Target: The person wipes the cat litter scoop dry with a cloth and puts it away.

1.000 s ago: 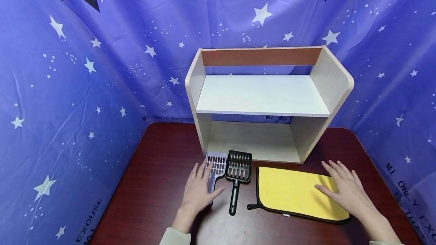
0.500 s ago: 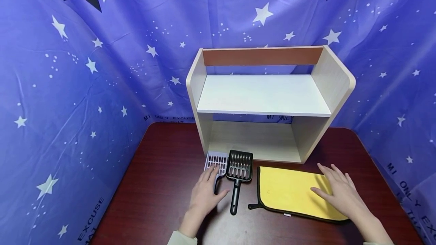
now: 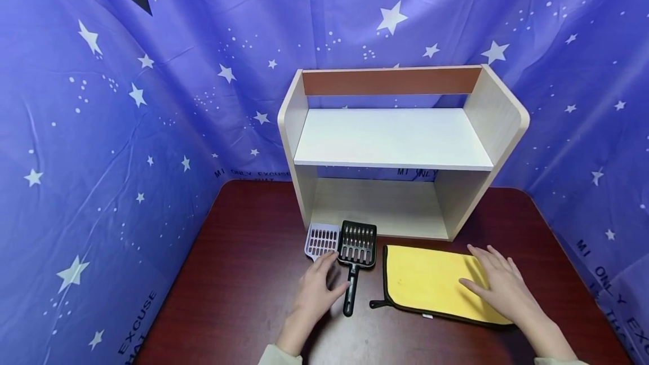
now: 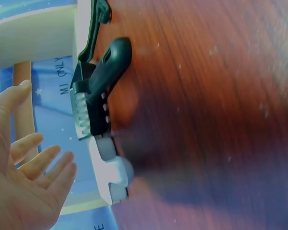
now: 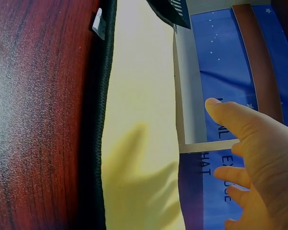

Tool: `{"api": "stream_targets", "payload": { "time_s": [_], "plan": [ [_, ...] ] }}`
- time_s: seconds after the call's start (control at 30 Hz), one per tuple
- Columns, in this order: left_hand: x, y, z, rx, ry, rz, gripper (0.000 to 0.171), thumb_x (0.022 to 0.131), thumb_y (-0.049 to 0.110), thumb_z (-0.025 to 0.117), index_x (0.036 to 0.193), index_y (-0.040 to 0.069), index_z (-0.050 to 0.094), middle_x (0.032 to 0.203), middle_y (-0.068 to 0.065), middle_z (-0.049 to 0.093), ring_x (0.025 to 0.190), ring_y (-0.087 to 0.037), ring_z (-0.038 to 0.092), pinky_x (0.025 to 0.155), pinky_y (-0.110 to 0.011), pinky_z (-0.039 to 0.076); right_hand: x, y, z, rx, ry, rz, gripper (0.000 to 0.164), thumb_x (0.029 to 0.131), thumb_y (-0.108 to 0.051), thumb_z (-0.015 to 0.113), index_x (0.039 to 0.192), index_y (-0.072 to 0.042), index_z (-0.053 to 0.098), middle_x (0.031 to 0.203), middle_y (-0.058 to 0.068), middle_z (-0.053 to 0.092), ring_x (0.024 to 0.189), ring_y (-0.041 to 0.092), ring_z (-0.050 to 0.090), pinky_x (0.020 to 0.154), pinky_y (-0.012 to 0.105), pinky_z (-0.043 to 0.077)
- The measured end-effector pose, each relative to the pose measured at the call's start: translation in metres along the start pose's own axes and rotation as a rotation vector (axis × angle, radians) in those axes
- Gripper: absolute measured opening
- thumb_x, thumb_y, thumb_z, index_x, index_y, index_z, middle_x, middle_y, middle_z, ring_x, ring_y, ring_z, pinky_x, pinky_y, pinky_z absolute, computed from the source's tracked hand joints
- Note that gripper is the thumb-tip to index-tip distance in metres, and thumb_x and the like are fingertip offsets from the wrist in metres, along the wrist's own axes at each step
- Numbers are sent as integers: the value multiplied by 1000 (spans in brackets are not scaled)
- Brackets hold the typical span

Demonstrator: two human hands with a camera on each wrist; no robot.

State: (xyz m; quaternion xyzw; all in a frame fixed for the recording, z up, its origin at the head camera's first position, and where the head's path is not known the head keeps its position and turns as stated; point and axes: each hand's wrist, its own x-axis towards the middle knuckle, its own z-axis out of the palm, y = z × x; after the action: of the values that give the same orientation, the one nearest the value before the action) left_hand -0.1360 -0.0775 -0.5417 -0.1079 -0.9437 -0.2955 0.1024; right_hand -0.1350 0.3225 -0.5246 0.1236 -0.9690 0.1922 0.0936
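Observation:
My left hand [image 3: 314,292] hovers over the handle of a pale lavender slotted litter scoop [image 3: 323,236], hiding most of that handle. Its fingers are spread and hold nothing. Just right of it lies a black slotted scoop [image 3: 357,244], handle towards me; the left wrist view shows the black scoop's handle [image 4: 113,64] beside the pale scoop [image 4: 105,167]. My right hand [image 3: 507,286], also with fingers apart, is above the right part of a folded yellow cloth [image 3: 431,280] with black edging and a hanging loop. Its shadow falls on the cloth [image 5: 141,96] in the right wrist view.
A two-level wooden shelf [image 3: 392,137] stands at the back of the dark red table [image 3: 238,275], with both scoop heads close to its front edge. Blue star-printed curtains [image 3: 152,72] surround the table on the left, back and right.
My left hand has shifted right and slightly nearer, uncovering the pale scoop's head and covering its handle. My right hand has drifted a little left over the cloth. The objects stay put.

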Motion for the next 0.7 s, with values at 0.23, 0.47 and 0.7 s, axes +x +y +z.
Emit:
{"api": "stream_targets", "payload": {
  "time_s": [0.23, 0.47, 0.7],
  "plan": [
    [-4, 5, 7, -55, 3, 4, 66, 75, 38, 77, 133, 19, 52, 134, -5, 55, 117, -25, 56, 94, -40, 49, -1, 0, 1, -14, -9, 1, 77, 83, -41, 69, 141, -1, 36, 136, 27, 43, 135, 44, 23, 111, 63, 1],
    [-9, 4, 17, -93, 15, 28, 64, 73, 34, 79, 128, 12, 56, 128, -7, 59, 114, -25, 58, 93, -40, 49, -3, 1, 4, -13, 7, -17, 75, 82, -37, 71, 139, -2, 38, 134, 27, 44, 132, 45, 27, 112, 62, 1],
    [-15, 4, 25, -236, -19, -35, 63, 72, 29, 81, 127, 9, 56, 119, -11, 63, 96, -23, 66, 81, -33, 55, -3, 0, 4, -13, -7, -7, 74, 82, -37, 71, 139, -3, 38, 134, 27, 44, 129, 46, 30, 109, 65, 6]
  ]
}}
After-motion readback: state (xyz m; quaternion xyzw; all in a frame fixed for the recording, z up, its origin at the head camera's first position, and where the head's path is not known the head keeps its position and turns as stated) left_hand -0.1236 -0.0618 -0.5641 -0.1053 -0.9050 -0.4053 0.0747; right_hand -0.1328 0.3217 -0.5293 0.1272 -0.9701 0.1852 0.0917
